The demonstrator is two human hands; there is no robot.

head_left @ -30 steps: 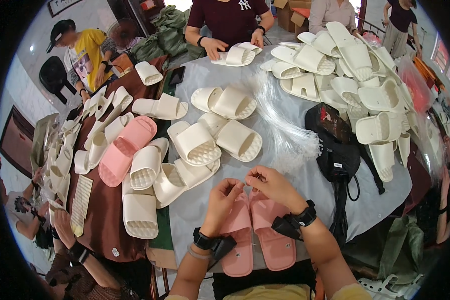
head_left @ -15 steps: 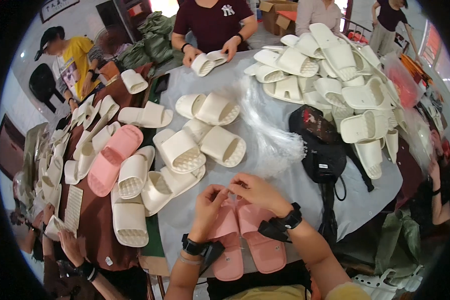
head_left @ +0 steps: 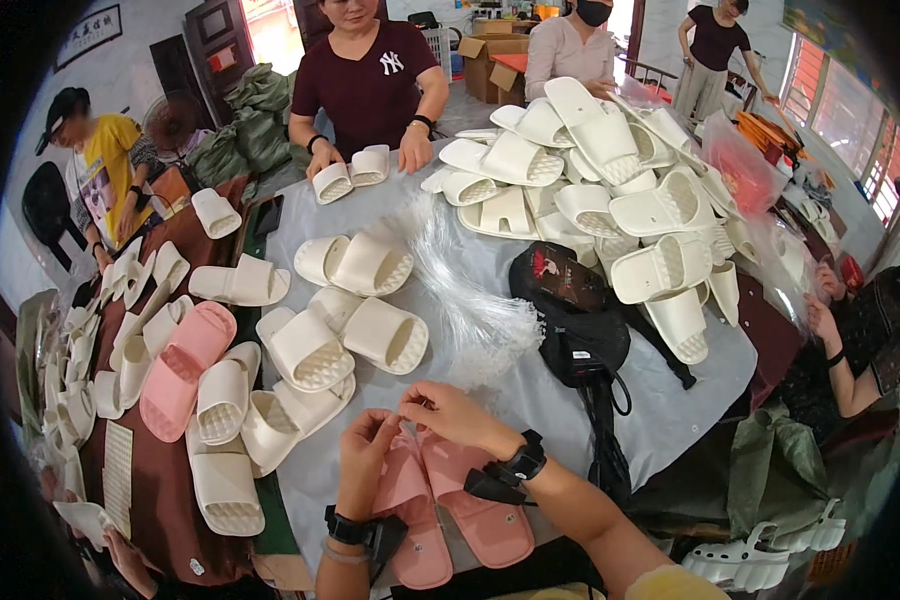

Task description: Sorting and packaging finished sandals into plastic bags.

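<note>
A pair of pink slippers (head_left: 495, 535) lies side by side at the near edge of the grey-covered table, toes pointing away from me. Over their toe ends, my left hand (head_left: 366, 450) and my right hand (head_left: 452, 414) meet with fingertips pinched close together. Whatever is between the fingers is too fine to make out. A bundle of clear plastic strands (head_left: 485, 320) lies loose beyond my hands. To their left sit several cream slippers (head_left: 305, 348), some stacked in pairs.
A black bag (head_left: 580, 340) with straps lies right of the strands. Behind it rises a large heap of cream slippers (head_left: 595, 160). Another pink slipper (head_left: 185, 370) rests on the brown table at left. Across the table, a person in a dark red shirt (head_left: 370, 85) handles cream slippers.
The whole view has shifted, so the table's contents appear further left. My hands stay pinched together over the pink slippers. The person opposite has set the cream pair on the table, hands beside it.
</note>
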